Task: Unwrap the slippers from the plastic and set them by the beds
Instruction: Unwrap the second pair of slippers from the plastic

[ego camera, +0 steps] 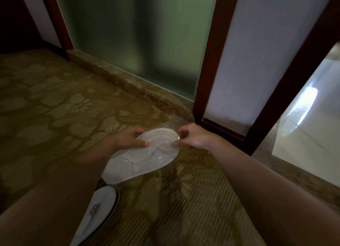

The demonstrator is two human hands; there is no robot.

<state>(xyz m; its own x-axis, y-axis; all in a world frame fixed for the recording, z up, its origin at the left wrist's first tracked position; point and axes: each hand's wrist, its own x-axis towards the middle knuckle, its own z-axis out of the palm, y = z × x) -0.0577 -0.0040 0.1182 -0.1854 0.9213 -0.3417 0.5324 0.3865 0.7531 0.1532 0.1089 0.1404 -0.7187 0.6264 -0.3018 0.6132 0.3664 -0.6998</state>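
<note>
A: Where are the slippers now?

B: The wrapped white slippers [145, 157] are held in the air above the patterned carpet [55, 102], near the marble threshold [132, 87] of the frosted glass door [139, 39]. The left hand [128, 138] is clamped on the toe end, thumb on top. The right hand [193, 136] is pinched together on the clear plastic [175, 140] at the rim of the same end.

A: And the white shape at the bottom edge?

B: It looks like another slipper [99, 210], maybe worn on a foot. I cannot tell for sure.

A: How to do this step well?

B: I think the left hand should hold the pair firmly through the wrap, and the right should pull the film away from the toe, not tear it sideways. Thin film stretches and slips, so a tight pinch helps. No bed is in view.
</note>
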